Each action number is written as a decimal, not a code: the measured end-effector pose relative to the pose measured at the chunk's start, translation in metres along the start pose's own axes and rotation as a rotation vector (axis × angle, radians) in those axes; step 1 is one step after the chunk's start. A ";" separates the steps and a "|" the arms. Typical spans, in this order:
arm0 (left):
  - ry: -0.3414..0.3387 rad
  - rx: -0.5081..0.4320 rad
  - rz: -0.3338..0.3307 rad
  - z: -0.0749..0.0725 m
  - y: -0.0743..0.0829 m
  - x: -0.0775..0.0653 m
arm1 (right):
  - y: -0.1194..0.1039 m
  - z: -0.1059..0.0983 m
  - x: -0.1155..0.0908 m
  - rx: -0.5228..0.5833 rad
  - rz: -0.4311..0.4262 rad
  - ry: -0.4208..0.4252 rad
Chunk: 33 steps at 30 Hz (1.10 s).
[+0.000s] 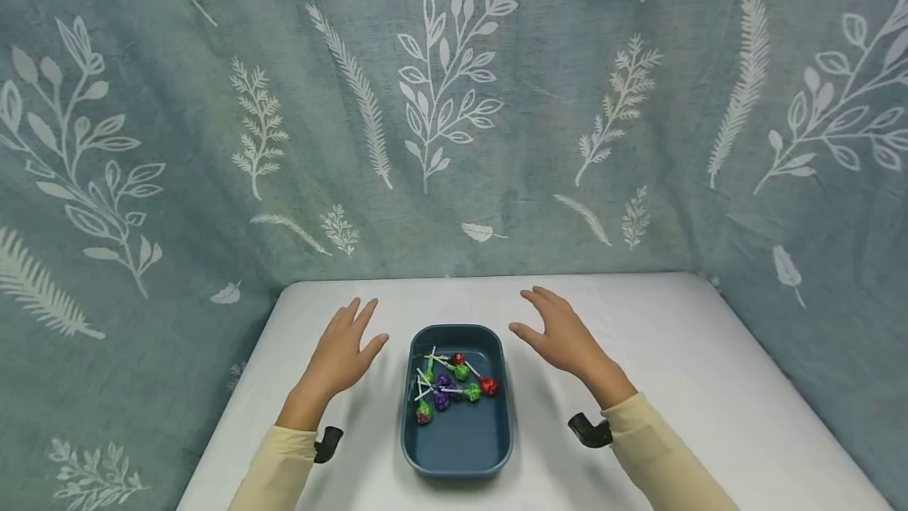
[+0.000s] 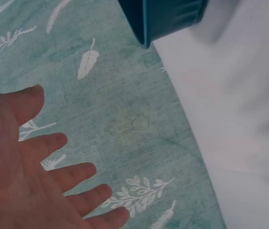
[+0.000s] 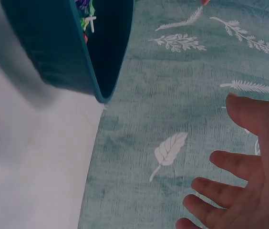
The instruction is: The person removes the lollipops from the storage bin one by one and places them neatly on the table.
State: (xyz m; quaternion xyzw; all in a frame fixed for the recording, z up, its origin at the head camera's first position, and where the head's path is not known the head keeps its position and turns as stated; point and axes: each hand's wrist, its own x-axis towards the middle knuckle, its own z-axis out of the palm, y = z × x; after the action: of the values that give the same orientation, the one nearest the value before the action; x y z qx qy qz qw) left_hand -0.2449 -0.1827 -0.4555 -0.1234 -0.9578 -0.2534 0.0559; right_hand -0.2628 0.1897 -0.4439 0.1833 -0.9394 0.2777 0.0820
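Note:
A dark blue rectangular tray point(image 1: 461, 448) stands on the white table, holding several wrapped lollipops in its far and middle part. Among them are purple lollipops point(image 1: 443, 399), green lollipops point(image 1: 424, 413) and red lollipops point(image 1: 489, 386), their white sticks pointing various ways. To the tray's left my left hand point(image 1: 340, 355) hovers with fingers spread, holding nothing. My right hand point(image 1: 563, 337) is raised on the other side, its fingers extended and its palm facing the tray. Both wrist views show bare palms, apart from the tray wall point(image 2: 172, 19).
The white tablecloth point(image 1: 610, 306) reaches back to a blue-green curtain point(image 1: 496, 140) printed with white leaves, which also hangs along both sides. A black wrist mount point(image 1: 590, 430) sits at the right cuff, and another black mount point(image 1: 329, 445) at the left cuff.

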 end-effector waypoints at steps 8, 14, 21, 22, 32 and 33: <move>-0.006 -0.046 -0.023 0.017 0.000 -0.002 | -0.006 0.011 0.001 0.044 0.014 -0.015; 0.007 -0.088 -0.040 0.025 0.000 -0.009 | -0.010 0.021 0.001 0.076 0.007 -0.012; 0.037 -0.140 -0.019 0.037 -0.002 -0.013 | -0.014 0.032 0.002 0.127 0.035 -0.005; 0.036 -0.145 -0.022 0.038 -0.002 -0.014 | -0.014 0.034 0.002 0.130 0.042 -0.007; 0.031 -0.206 -0.044 0.055 -0.001 -0.018 | -0.021 0.044 0.005 0.189 0.069 -0.024; 0.035 -0.210 -0.042 0.056 -0.001 -0.018 | -0.022 0.044 0.005 0.196 0.071 -0.024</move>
State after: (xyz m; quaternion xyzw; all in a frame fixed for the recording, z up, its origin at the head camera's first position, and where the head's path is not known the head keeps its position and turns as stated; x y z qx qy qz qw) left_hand -0.2303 -0.1596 -0.5074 -0.1041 -0.9273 -0.3554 0.0541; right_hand -0.2613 0.1465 -0.4682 0.1606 -0.9146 0.3686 0.0425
